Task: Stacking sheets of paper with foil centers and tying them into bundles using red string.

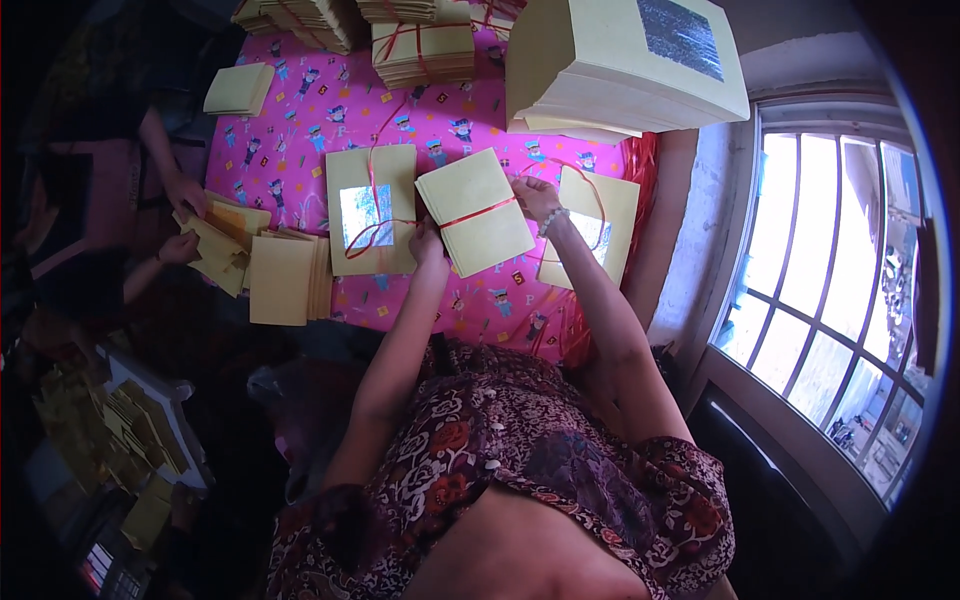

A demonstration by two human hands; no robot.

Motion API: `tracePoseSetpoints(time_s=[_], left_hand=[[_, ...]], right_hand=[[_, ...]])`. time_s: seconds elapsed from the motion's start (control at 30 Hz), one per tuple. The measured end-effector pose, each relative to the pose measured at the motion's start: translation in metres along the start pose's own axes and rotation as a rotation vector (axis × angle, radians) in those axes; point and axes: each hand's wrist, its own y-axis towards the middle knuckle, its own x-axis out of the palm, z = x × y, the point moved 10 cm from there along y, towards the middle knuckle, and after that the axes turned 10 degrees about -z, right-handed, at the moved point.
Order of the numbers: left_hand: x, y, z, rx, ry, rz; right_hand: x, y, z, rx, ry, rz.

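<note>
A bundle of pale yellow paper envelopes point(478, 190) lies tilted in front of me, with a red ribbon point(475, 214) running across its middle. My left hand point(428, 246) is closed at the bundle's left edge, where the ribbon comes round; its fingertips are partly hidden. At the opposite edge my right hand point(540, 200) pinches the ribbon, and a bracelet circles that wrist. Loose ribbon curls away on both sides. To the left lies an envelope with a silvery window point(367, 216); a similar windowed envelope point(622, 205) lies partly under my right forearm.
Tied envelope stacks point(425, 52) stand at the back of the pink patterned table point(320, 110), beside a tall envelope pile point(610, 85). More envelopes point(285, 280) sit front left. At far left another person's hands point(182, 205) hold envelopes. A barred window point(830, 270) is at right.
</note>
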Motion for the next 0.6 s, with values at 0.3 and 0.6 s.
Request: tracePoseSetpoints(time_s=[0.3, 0.6], left_hand=[[0.011, 0.022, 0.008, 0.034, 0.161, -0.016], [0.019, 0.052, -0.002, -0.215, 0.004, 0.078]], right_hand=[[-0.016, 0.044, -0.003, -0.274, -0.464, 0.189], [-0.011, 0.068, -0.007, -0.319, -0.211, 0.095]])
